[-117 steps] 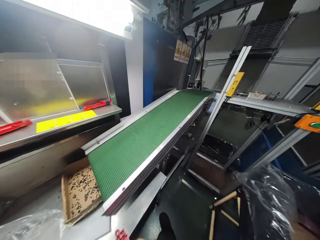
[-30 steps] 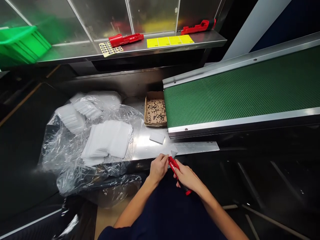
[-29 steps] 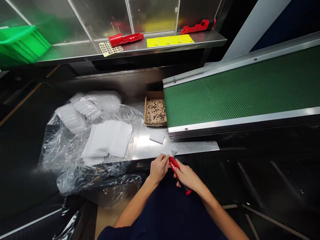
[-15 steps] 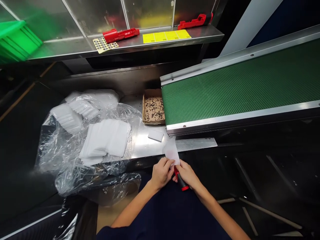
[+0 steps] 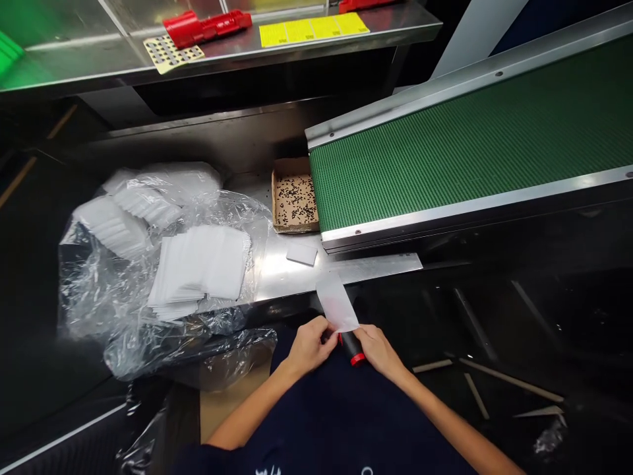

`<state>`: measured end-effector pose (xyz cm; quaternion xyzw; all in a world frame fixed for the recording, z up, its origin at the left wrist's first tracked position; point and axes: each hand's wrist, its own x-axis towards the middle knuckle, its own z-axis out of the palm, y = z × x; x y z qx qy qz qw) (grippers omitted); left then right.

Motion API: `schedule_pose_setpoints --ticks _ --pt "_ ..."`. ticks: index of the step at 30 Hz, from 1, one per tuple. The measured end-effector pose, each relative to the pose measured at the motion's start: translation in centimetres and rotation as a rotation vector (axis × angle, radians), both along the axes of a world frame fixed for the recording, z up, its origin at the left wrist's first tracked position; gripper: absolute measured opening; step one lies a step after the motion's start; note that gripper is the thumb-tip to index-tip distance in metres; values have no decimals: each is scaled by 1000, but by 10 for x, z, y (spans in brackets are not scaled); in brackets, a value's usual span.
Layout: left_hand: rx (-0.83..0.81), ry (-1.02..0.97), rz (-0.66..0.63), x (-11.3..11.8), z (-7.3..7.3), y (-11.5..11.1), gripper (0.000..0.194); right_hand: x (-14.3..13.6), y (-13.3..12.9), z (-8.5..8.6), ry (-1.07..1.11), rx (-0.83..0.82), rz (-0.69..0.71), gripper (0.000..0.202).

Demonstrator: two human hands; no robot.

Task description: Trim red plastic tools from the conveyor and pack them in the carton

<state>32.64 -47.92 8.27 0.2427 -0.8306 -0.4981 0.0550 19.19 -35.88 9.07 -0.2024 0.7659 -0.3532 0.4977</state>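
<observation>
A thin white pouch (image 5: 336,298) is held just beyond the front edge of the metal bench, with a reddish patch showing through it. From its near end sticks out the black handle with a red end cap of a tool (image 5: 352,346); the pouch covers the rest. My left hand (image 5: 310,344) pinches the pouch's near left corner, fingers closed. On the other side my right hand (image 5: 378,351) is closed on the near right corner, beside the handle. To the left, stacked white pouches (image 5: 202,264) lie on crumpled clear plastic (image 5: 89,290).
A green conveyor belt (image 5: 445,145) slopes up to the right. Under its lower end sits a cardboard tray (image 5: 295,201) with many small black bits. A small grey-white block (image 5: 301,254) lies nearby. The shelf behind holds a red part (image 5: 208,28), yellow labels (image 5: 314,29) and a sticker sheet (image 5: 171,53).
The pouch has come down further over the red part of the tool, leaving mainly the black handle outside. My hands have spread slightly apart to its two corners. The camera view has shifted.
</observation>
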Motion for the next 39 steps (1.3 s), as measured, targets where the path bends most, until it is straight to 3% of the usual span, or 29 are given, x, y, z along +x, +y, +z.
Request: schedule_pose_setpoints --ticks 5,9,13,19,21,25,28,31,33,35,37,39 --pt "110 -12 30 -1 13 -5 18 -9 -2 7 -6 0 51 32" --pt "161 -29 40 -13 30 -30 19 -13 -14 16 -215 -7 134 36" --pt "226 -30 -29 -23 52 -54 20 -16 -24 32 -458 -45 218 39" --pt "381 23 -33 -17 78 -60 25 -23 -34 50 -601 -127 249 36" --pt "241 112 -15 -9 83 -57 20 -23 -37 54 -595 -138 256 36" --pt "-316 365 -122 6 82 -49 13 -21 -43 64 -593 -152 275 37" --pt "-604 314 -206 11 74 -40 18 -18 -48 67 -582 -150 318 38" --pt "-743 263 -157 17 69 -30 21 -16 -52 64 -534 -135 379 38" --pt "-663 328 -26 26 68 -21 17 -16 -53 62 -510 -120 447 40" --pt "-433 401 256 37 66 -9 24 -14 -53 61 -494 -99 563 44" --pt "-48 357 595 47 60 5 33 -12 -54 62 -466 -59 740 48" --pt "427 228 818 55 50 20 43 -6 -56 65 -371 -46 946 50"
